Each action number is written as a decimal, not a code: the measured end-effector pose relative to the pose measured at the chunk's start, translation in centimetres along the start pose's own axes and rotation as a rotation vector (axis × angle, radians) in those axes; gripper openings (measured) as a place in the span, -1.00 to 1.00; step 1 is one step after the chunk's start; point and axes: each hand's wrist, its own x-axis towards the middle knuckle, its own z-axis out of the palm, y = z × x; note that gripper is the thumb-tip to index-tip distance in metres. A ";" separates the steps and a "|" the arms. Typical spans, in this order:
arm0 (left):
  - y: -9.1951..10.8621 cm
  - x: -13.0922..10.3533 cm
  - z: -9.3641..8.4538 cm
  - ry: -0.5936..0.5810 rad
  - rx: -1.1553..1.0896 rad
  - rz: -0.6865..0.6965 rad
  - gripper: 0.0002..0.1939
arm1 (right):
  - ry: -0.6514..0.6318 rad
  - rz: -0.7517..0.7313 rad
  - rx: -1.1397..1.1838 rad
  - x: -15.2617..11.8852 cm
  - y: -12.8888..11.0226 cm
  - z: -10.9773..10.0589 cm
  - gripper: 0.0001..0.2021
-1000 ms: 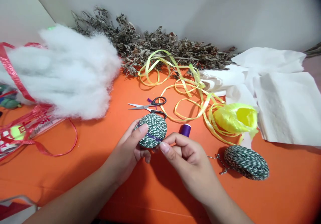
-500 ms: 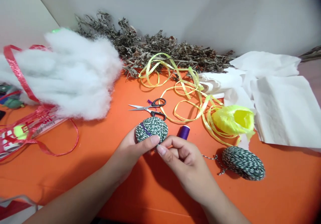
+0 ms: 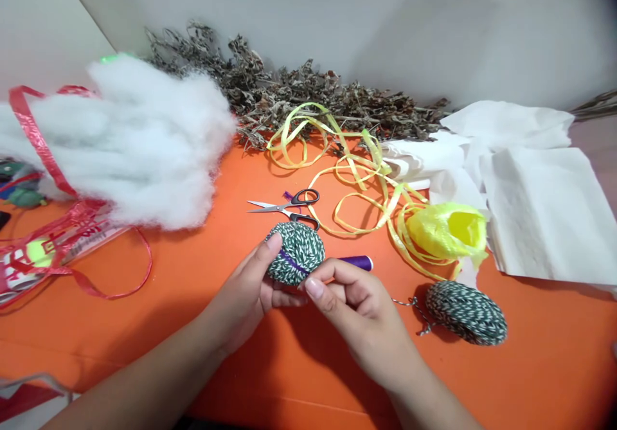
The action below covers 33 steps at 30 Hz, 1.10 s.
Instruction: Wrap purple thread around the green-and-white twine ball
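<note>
A round green-and-white twisted cord piece (image 3: 301,247) rests in my left hand (image 3: 253,282), its thumb on the left edge and fingers underneath. Purple thread (image 3: 293,263) runs across the face of the piece. At the piece's lower right edge, my right hand (image 3: 354,314) has thumb and forefinger pinched together; the purple thread leads toward the pinch, and its tip is hidden. Behind that hand a purple thread spool (image 3: 357,263) lies on its side. Scissors (image 3: 289,207) with black handles lie partly spread just beyond the piece.
A ball of the same cord (image 3: 465,312) sits at the right of the orange table (image 3: 202,372). Yellow ribbon (image 3: 446,231), white sheets (image 3: 554,215) and dried plants (image 3: 313,92) lie behind. White stuffing (image 3: 159,141) and red ribbon (image 3: 41,137) are at left.
The cord piece has turned in my left hand, whose thumb shifted from its lower edge to its left side. The purple spool has swung from slanting to nearly level.
</note>
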 end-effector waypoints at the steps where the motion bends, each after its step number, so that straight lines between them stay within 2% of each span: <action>1: 0.0 -0.1 -0.1 -0.026 0.023 0.019 -0.51 | 0.002 -0.001 -0.003 0.0 -0.1 0.0 -0.77; 4: 0.0 -0.4 -0.2 -0.072 0.098 0.067 -0.59 | -0.007 -0.013 -0.005 0.0 -0.3 0.1 -0.76; 6: 0.0 -0.4 -0.1 -0.039 0.089 0.077 -0.65 | -0.003 0.009 -0.024 0.0 -0.3 0.1 -0.74; 11: 0.3 -0.1 0.3 0.067 -0.136 0.140 -0.65 | 0.031 0.064 -0.090 0.0 -0.2 0.0 -0.73; 16: 0.7 0.0 0.4 0.006 -0.201 0.052 -0.69 | 0.019 0.054 -0.102 0.0 -0.2 -0.1 -0.72; 22: 0.7 -0.1 0.4 0.022 -0.186 0.000 -0.70 | 0.014 0.065 -0.092 0.0 -0.3 0.1 -0.73; 29: 0.5 0.1 0.2 0.066 -0.135 0.095 -0.68 | 0.048 0.108 -0.157 -0.2 -0.3 0.0 -0.66; 33: 0.5 0.2 0.2 0.070 -0.119 0.086 -0.67 | 0.047 0.115 -0.166 -0.3 -0.3 -0.1 -0.65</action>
